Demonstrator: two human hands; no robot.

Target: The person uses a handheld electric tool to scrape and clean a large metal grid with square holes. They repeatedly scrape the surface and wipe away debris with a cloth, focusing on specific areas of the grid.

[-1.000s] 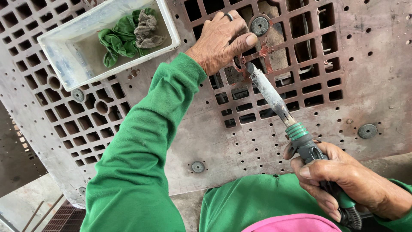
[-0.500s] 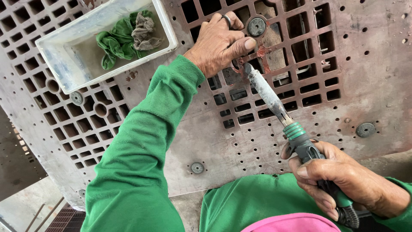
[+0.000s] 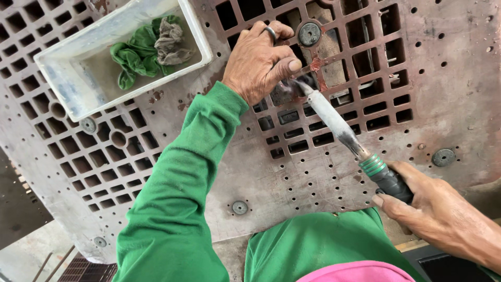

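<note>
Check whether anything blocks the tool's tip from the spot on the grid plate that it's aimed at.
Nothing visible blocks it. The right hand holds the tool, whose tip reaches the grid plate right beside the left hand's thumb, which presses next to the spot, not across it.

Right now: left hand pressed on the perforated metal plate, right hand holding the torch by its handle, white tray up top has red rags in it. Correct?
One thing is off: the rags in the white tray are green and grey, not red. The head view shows this. The rest stands: the left hand is pressed on the perforated metal plate, and the right hand holds the torch by its handle.
</note>
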